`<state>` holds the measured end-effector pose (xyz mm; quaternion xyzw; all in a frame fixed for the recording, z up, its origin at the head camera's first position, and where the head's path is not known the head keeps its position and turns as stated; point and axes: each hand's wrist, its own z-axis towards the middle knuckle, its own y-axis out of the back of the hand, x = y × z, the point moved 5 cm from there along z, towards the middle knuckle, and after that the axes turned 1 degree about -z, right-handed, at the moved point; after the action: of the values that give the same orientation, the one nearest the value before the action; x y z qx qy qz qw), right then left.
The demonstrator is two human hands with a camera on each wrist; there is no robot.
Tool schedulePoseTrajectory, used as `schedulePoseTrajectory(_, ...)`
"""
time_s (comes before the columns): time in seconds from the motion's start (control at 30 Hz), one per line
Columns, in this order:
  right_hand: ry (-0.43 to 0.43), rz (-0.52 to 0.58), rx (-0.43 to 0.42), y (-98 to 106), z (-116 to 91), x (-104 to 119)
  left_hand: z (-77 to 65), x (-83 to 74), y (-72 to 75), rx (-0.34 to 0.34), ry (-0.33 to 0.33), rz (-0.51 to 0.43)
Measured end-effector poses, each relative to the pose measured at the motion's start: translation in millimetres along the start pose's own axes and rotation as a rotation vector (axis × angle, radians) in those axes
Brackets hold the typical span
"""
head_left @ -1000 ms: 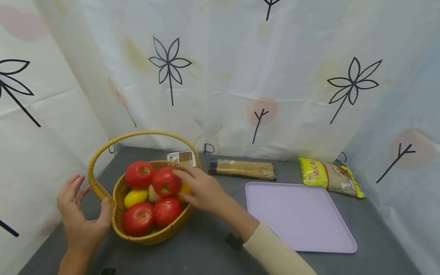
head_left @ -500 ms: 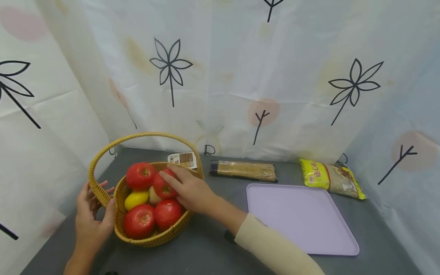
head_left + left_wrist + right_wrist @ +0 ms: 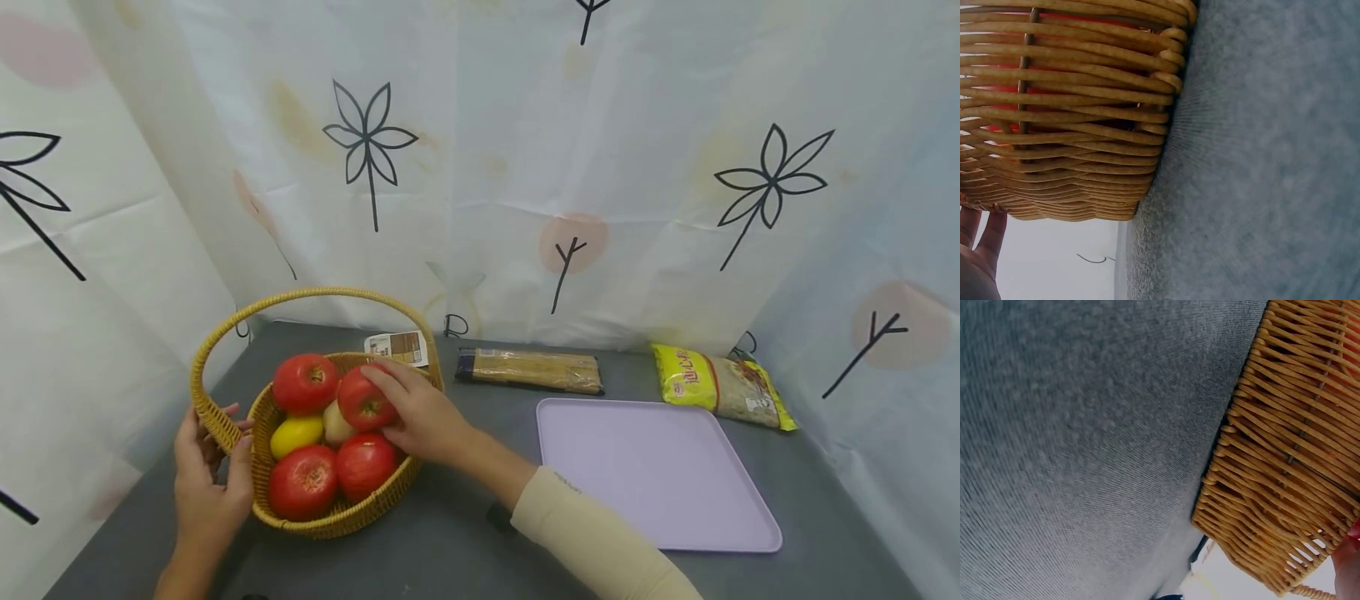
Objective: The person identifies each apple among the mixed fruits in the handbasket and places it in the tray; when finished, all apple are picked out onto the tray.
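Observation:
A woven wicker basket (image 3: 341, 525) with a tall arched handle stands at the left of the table, full of fruit. My left hand (image 3: 210, 500) holds its left side at the foot of the handle, thumb in front and fingers behind. In the left wrist view, fingertips (image 3: 991, 234) touch the wickerwork. My right hand (image 3: 427, 417) grips a red apple (image 3: 365, 398) at the basket's right side, fingers over its top. Other red apples (image 3: 303, 482), a yellow lemon (image 3: 297, 436) and a pale tan round item (image 3: 336, 425), partly hidden, lie in the basket.
To the right lies a lilac tray (image 3: 652, 475). Behind it are a yellow-ended bag of grain-like food (image 3: 723, 386) and a flat pack of what looks like noodles (image 3: 528, 370). A brown-and-white labelled packet (image 3: 401, 346) lies behind the basket. Patterned curtains enclose the grey table.
My left hand has moved right onto the basket's side, its fingers now behind the handle. My right hand has closed around the upper right apple, which has shifted slightly to the right.

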<state>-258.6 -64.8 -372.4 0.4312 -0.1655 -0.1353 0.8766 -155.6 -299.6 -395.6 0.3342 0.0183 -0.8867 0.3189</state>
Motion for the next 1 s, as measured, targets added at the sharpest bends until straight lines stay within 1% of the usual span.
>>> schedulePoseTrajectory(0.07,-0.044,0.031,-0.009,0.6,-0.6,-1.9,2.1,-7.4,-1.4,-0.012,-0.027,-0.010)
schedulePoseTrajectory(0.13,-0.073,0.056,-0.017,1.2,-0.5,-3.4,3.0,-8.5,-1.9,-0.017,-0.036,-0.007)
schedulePoseTrajectory(0.17,-0.085,0.062,-0.018,1.1,-0.3,-4.3,3.0,-8.4,-1.8,-0.019,-0.032,-0.006)
schedulePoseTrajectory(0.27,-0.105,0.092,-0.028,0.6,-0.3,-6.1,-0.7,5.2,0.4,-0.016,-0.010,-0.007)
schedulePoseTrajectory(0.33,-0.107,0.110,-0.036,0.2,-0.6,-6.5,-3.1,9.8,1.6,-0.014,0.004,-0.012)
schedulePoseTrajectory(0.43,-0.111,0.132,-0.046,0.6,-1.7,-5.9,-4.2,9.3,1.7,0.002,0.029,-0.005)
schedulePoseTrajectory(0.6,-0.122,0.158,-0.081,4.5,-3.1,-3.6,-3.4,6.0,-0.4,0.018,0.040,0.002)
schedulePoseTrajectory(0.73,-0.143,0.223,-0.113,9.6,-4.6,-0.3,-3.8,6.3,-0.6,0.018,0.047,0.008)
schedulePoseTrajectory(0.9,-0.189,0.335,-0.152,17.0,-8.7,3.2,-4.8,9.3,0.3,0.022,0.063,0.016)
schedulePoseTrajectory(1.0,-0.200,0.406,-0.176,21.2,-11.2,5.0,-5.3,10.3,0.8,0.019,0.067,0.015)
